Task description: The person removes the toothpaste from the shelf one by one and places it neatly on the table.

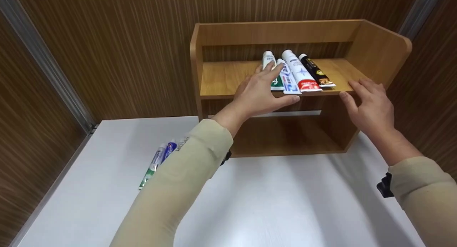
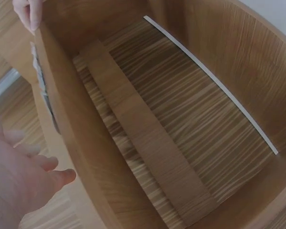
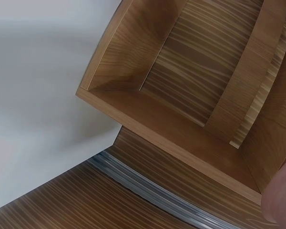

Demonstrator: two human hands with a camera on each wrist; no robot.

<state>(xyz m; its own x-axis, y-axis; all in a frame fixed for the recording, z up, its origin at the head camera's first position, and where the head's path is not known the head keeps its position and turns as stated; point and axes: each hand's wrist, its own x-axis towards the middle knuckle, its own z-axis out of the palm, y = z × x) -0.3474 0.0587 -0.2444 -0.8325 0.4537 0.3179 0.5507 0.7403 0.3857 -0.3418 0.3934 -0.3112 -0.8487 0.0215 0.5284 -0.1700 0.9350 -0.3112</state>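
Head view catches a person's two hands at the upper board (image 1: pixel 219 79) of a wooden shelf unit (image 1: pixel 383 49), where four toothpaste tubes lie side by side, caps toward the back. The left hand (image 1: pixel 262 90) spreads over the left end of the row, its fingers apart and clamped on nothing, covering part of a green-and-white tube (image 1: pixel 277 85) and reaching to the cap end of a blue-and-white tube (image 1: pixel 292 84); whether the fingertips press on either cannot be told. The right hand (image 1: pixel 373 106) rests at the front edge near the right side wall, fingers likewise apart and holding no tube. Between them lie a red-and-white Colgate tube (image 1: pixel 300 70) and, farthest right, a black tube (image 1: pixel 316 70). The step in hand appears to be straightening the row, and it would be done best with flat, light fingers, nudging each tube by its body rather than squeezing it. The blue-and-white tube, its end farthest forward at the lip, seems to call for a gentle push back first, lest it tip off. The right hand could serve as a stop or steady the board. On the white table (image 1: pixel 267 200), more tubes (image 1: pixel 157 159) lie partly hidden behind the left sleeve (image 1: pixel 182 179).
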